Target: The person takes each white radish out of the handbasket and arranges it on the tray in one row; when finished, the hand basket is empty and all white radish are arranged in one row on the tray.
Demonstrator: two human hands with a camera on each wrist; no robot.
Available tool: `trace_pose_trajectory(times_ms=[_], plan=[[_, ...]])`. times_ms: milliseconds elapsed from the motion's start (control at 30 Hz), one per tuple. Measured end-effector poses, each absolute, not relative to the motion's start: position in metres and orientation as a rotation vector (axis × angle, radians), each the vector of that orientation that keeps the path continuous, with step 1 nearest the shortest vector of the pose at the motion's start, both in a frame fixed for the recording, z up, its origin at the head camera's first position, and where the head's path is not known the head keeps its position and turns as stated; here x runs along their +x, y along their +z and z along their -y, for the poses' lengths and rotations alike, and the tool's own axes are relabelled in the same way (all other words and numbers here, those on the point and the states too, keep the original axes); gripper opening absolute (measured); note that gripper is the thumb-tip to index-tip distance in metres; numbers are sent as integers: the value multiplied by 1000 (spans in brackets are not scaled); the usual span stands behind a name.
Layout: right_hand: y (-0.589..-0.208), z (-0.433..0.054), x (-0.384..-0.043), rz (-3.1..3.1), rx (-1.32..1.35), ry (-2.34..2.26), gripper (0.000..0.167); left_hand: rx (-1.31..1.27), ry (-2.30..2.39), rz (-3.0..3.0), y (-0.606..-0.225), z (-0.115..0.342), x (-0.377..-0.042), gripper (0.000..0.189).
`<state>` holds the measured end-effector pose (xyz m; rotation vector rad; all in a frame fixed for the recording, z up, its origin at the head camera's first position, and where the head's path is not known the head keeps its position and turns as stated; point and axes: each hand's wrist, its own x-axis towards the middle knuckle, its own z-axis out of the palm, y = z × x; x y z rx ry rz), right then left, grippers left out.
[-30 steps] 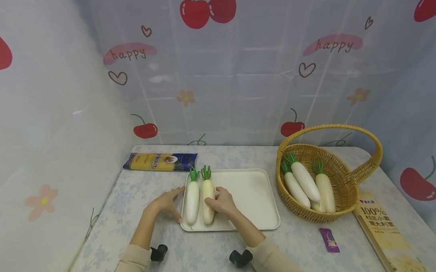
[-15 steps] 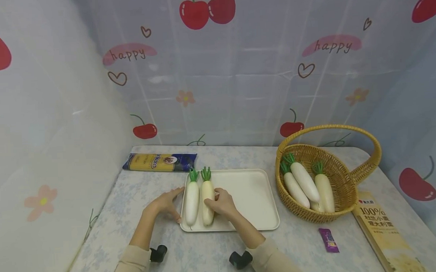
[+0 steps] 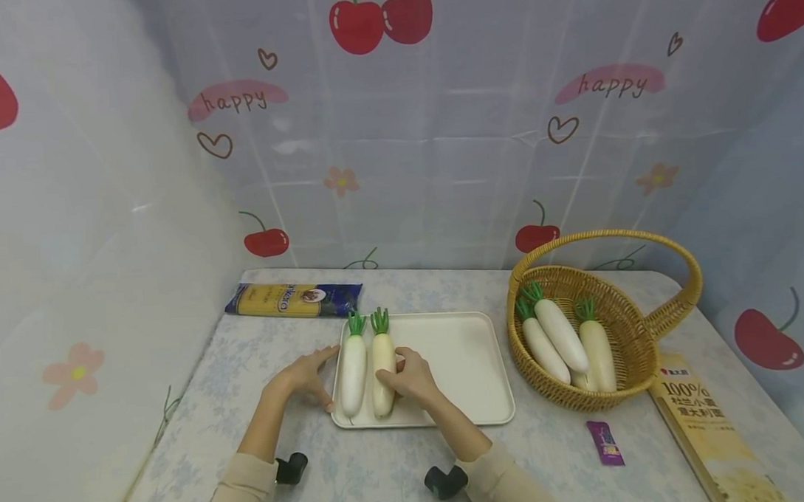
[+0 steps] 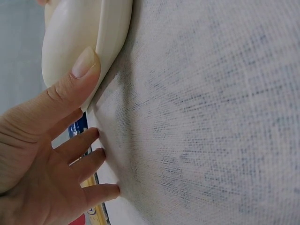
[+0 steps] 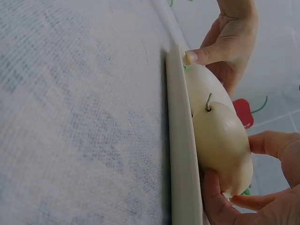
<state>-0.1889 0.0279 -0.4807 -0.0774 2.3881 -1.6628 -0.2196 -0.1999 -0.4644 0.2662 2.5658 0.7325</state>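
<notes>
Two white radishes with green tops lie side by side on the left part of a cream tray (image 3: 459,367). The whiter radish (image 3: 354,374) is nearest the tray's left edge; a creamier radish (image 3: 382,351) lies just right of it. My right hand (image 3: 413,375) holds the creamier one from its right side, thumb on top and fingers along its flank, as the right wrist view also shows. At the tray's left edge is my left hand (image 3: 305,374), fingers spread. In the left wrist view its thumb (image 4: 84,65) touches the tray's rim while the other fingertips rest near the cloth.
A wicker basket (image 3: 553,395) with several white radishes stands right of the tray under its tall handle. A blue and yellow pasta bag (image 3: 291,299) lies behind left. A purple packet (image 3: 605,443) and a yellow package (image 3: 703,418) lie at front right.
</notes>
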Motion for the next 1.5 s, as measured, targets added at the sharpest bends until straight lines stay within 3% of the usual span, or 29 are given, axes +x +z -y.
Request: trace_pose_trajectory(times_ms=[1500], plan=[[-479, -29, -181, -2497, -113, -1558, 72, 299, 718, -2583, -462, 198, -217, 112]])
